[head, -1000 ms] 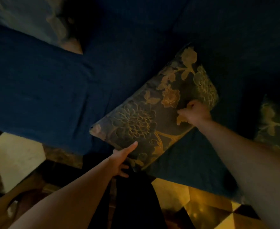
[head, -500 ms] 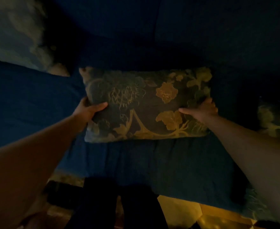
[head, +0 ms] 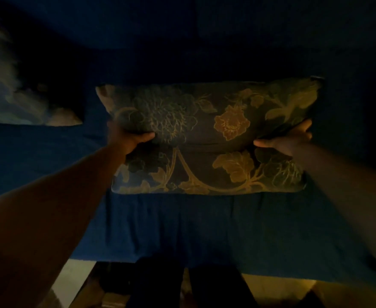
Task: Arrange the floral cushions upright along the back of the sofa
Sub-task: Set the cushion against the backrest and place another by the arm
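Note:
A dark rectangular floral cushion [head: 207, 138] with gold flowers and stems stands lengthwise on the dark blue sofa seat [head: 204, 225], its top leaning toward the sofa back [head: 182, 36]. My left hand [head: 128, 137] grips its left side, thumb pressed across the front. My right hand [head: 290, 138] grips its right side the same way. A crease runs across the cushion's middle between my thumbs. The room is very dim.
A pale patterned cushion [head: 9, 101] lies at the left on the sofa. My dark-trousered legs [head: 182, 285] stand against the sofa's front edge, with a light and dark tiled floor [head: 276, 292] below.
The cushion went from lying diagonally on the seat to standing level against the back. My left hand moved up to its left side. The view has closed in.

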